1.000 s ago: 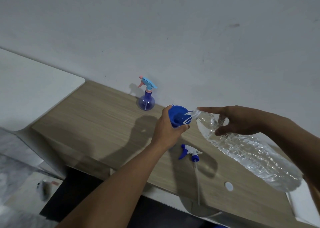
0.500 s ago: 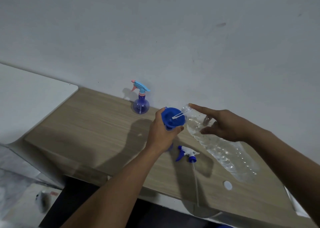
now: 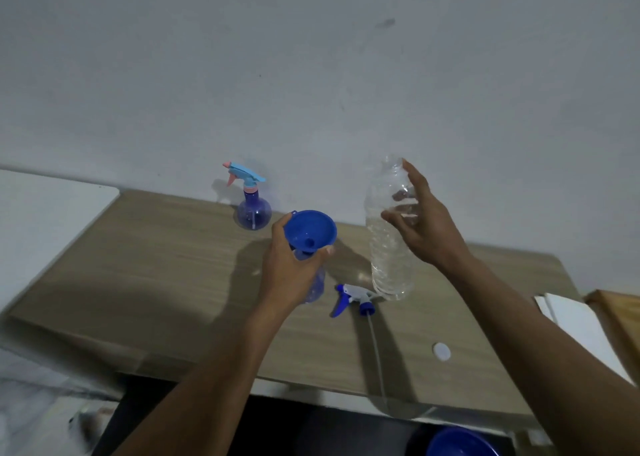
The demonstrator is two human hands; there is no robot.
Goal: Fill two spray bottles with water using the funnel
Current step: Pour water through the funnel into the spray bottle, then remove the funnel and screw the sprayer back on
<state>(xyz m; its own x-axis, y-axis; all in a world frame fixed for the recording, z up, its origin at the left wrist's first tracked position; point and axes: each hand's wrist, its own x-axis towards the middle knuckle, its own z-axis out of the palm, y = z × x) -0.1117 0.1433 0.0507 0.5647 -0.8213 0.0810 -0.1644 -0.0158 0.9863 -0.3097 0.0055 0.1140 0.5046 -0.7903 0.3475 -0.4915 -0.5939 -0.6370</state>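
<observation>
Now, from the head camera, the left hand (image 3: 291, 265) curls round the neck of a clear plastic spray bottle (image 3: 316, 287), steadying a blue plastic funnel (image 3: 310, 230) seated in its mouth. Just right of the funnel, the right hand (image 3: 426, 227) clasps a tall clear plastic water bottle (image 3: 388, 248), thumb in front and fingers behind. The bottle's long axis stands upright, so pouring likely needs a leftward tilt. A blue-and-white trigger head (image 3: 353, 298) lies between them on the pale wooden table (image 3: 156, 282). A round purple spray bottle (image 3: 254, 213) stands by the grey wall (image 3: 311, 75).
</observation>
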